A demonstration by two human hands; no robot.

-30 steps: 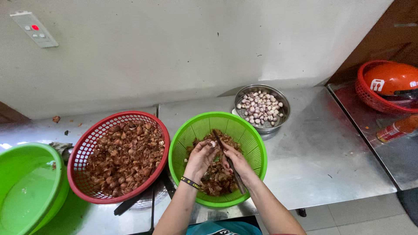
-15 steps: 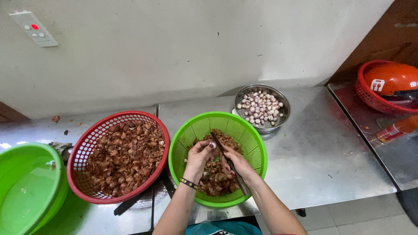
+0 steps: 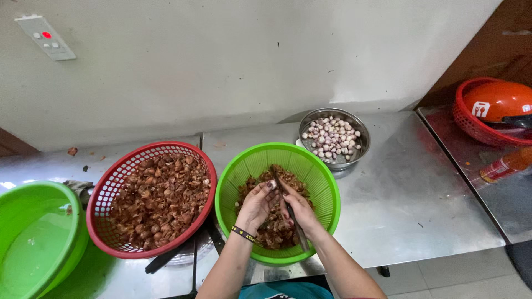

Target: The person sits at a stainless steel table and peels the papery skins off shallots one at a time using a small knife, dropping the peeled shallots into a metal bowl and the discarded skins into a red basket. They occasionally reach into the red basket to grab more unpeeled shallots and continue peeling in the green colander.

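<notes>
Support: stainless steel counter (image 3: 421, 194), seam running between two sheets. Directly on it, left to right: green basin (image 3: 33, 243) at left edge; red basket (image 3: 119, 177) of brown unpeeled bulbs; green basket (image 3: 327, 182) of peelings; steel bowl (image 3: 360, 149) of peeled bulbs near wall. Adjoining right surface: red basket with orange helmet (image 3: 493, 102), small bottle (image 3: 507, 165) lying flat.

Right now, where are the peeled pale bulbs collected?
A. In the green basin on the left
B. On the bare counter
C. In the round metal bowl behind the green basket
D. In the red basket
C: the pale peeled bulbs fill the metal bowl behind the green basket, while the red basket holds brown unpeeled ones.
</notes>
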